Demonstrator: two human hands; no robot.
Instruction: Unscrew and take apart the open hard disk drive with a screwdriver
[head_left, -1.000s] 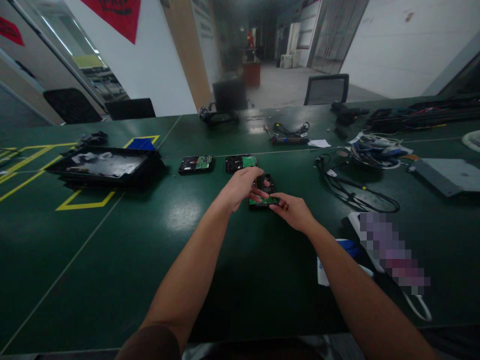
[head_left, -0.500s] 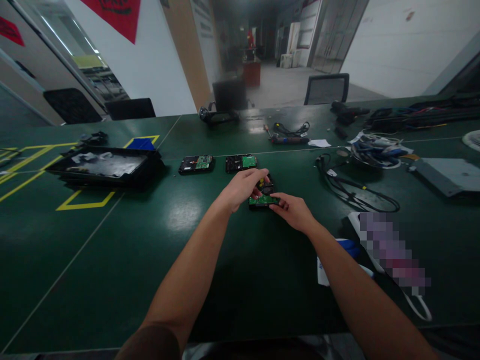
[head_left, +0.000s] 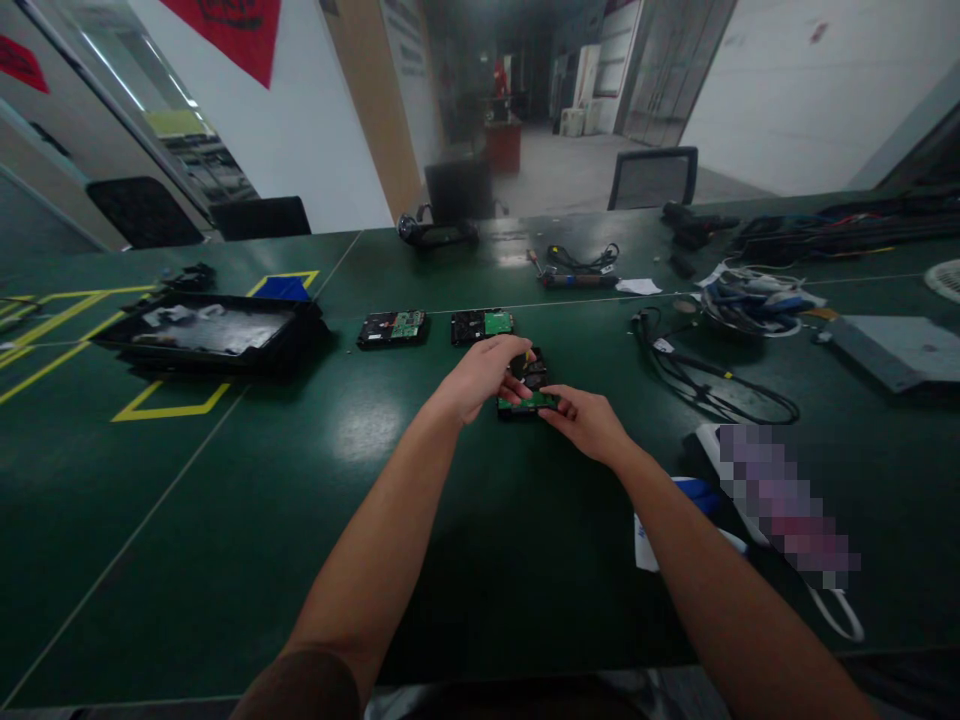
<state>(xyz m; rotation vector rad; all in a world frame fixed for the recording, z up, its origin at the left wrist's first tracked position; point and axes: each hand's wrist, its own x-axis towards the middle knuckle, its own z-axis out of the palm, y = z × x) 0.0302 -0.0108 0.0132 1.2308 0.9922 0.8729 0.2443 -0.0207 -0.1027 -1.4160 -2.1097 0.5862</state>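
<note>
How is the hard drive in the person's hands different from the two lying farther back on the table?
The near hard drive is touched by both hands, the left hand on its far part and the right hand at its near edge; the two far hard drives lie untouched. The near one lies lengthwise, pointing away, while the far ones lie sideways in a row. All three are dark with a green circuit board facing up, on the green table.

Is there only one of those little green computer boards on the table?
No, besides the hard drive under both hands, two more hard drives with green boards lie on the table behind it.
</note>
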